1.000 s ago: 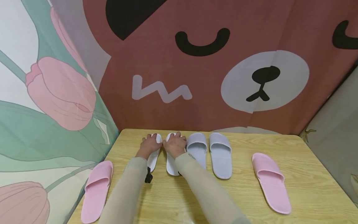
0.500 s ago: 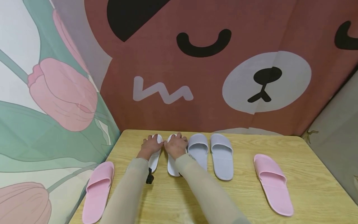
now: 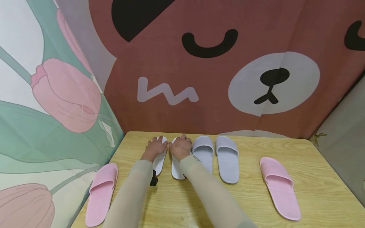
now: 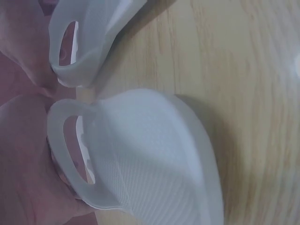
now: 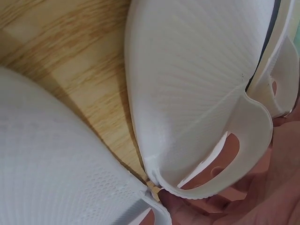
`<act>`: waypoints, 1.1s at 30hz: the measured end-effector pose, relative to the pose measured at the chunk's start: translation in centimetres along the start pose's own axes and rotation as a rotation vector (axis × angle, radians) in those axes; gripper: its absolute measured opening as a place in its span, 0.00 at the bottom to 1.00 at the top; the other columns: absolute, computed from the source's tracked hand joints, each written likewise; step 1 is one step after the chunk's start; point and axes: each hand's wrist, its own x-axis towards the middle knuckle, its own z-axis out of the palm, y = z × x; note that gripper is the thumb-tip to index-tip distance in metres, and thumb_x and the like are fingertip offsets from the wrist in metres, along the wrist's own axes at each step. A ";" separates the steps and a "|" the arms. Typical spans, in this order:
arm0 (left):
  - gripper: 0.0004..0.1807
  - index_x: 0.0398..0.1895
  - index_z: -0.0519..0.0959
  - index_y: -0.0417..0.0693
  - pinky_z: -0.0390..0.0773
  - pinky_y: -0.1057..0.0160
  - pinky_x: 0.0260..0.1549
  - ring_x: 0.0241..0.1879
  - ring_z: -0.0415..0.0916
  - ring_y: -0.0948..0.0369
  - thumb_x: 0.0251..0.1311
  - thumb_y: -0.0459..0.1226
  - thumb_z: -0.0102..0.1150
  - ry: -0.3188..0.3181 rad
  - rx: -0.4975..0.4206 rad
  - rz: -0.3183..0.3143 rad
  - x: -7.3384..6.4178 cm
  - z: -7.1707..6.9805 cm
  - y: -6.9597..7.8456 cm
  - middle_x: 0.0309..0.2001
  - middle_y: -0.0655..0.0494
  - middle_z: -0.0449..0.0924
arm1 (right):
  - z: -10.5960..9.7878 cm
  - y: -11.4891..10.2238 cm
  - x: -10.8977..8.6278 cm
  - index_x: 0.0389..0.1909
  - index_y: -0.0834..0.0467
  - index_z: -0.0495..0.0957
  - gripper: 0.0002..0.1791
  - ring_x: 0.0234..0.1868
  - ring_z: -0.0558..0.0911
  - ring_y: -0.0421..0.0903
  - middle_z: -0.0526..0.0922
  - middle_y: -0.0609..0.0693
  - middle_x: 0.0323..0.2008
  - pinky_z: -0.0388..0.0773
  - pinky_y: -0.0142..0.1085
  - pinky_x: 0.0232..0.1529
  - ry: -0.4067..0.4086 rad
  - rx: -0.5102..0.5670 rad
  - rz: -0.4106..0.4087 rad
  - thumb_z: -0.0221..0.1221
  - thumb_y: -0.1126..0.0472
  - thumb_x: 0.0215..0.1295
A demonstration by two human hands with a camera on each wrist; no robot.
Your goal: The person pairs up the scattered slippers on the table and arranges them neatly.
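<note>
Two white slippers stand side by side on the wooden table, toes toward the back wall. My left hand [image 3: 155, 148] grips the left white slipper [image 3: 160, 166] over its strap, covering much of the toe end. Over the strap of the right white slipper [image 3: 177, 171] lies my right hand [image 3: 181, 148], its thumb toward the left hand. In the right wrist view, the fingers [image 5: 262, 199] curl about the outside of the strap. The left wrist view shows both straps, with a hand close behind each and a narrow gap between the slippers.
Right beside my right hand is a pale grey slipper [image 3: 203, 153], with a second grey slipper [image 3: 229, 164] next to it. One pink slipper [image 3: 101, 194] lies at the table's left edge, another pink slipper [image 3: 280, 188] on the right. A bear-print cloth [image 3: 211, 117] hangs behind the table [image 3: 242, 205].
The head view has shifted slightly. Both hands stay on the white slippers, and the right fingers look a little more drawn together. The grey and pink slippers keep their places.
</note>
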 end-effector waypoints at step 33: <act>0.36 0.79 0.55 0.42 0.60 0.31 0.66 0.74 0.48 0.29 0.77 0.54 0.33 0.013 0.010 0.011 -0.5 -0.2 0.6 0.77 0.33 0.52 | -0.5 0.0 0.3 0.61 0.61 0.77 0.36 0.52 0.76 0.63 0.73 0.62 0.54 0.79 0.52 0.43 -0.036 0.018 0.017 0.48 0.33 0.73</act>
